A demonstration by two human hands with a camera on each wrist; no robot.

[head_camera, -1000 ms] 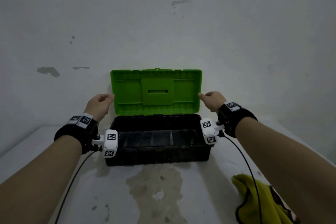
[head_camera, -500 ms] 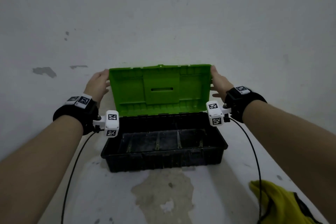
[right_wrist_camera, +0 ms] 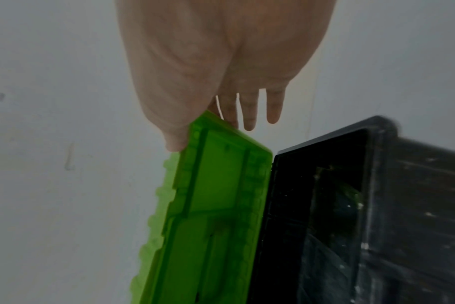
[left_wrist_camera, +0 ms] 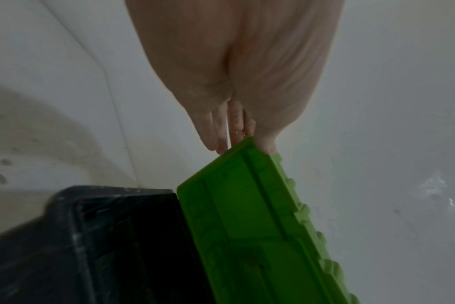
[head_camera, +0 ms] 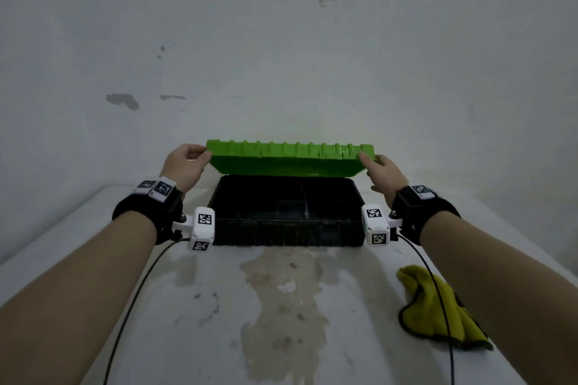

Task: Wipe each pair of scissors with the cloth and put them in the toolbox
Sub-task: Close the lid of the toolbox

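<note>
The toolbox has a black base (head_camera: 281, 228) and a green lid (head_camera: 291, 156), and it stands against the wall. The lid hangs half-lowered over the box, tilted nearly level. My left hand (head_camera: 187, 162) pinches the lid's left corner between thumb and fingers. My right hand (head_camera: 380, 169) pinches the right corner the same way. The left wrist view shows the left hand (left_wrist_camera: 243, 142) on the lid (left_wrist_camera: 247, 216), and the right wrist view the right hand (right_wrist_camera: 203, 127) on the lid (right_wrist_camera: 216, 195). A yellow cloth (head_camera: 438, 306) lies crumpled at the front right. No scissors are in view.
The white table (head_camera: 156, 306) has a brownish stain (head_camera: 281, 306) in front of the toolbox. A grey wall (head_camera: 281, 56) rises right behind the box. Black cables run from both wrist cameras across the table.
The lid has swung from upright down toward me and now hangs low over the box. Both hands moved from its sides to its free edge and came down with it.
</note>
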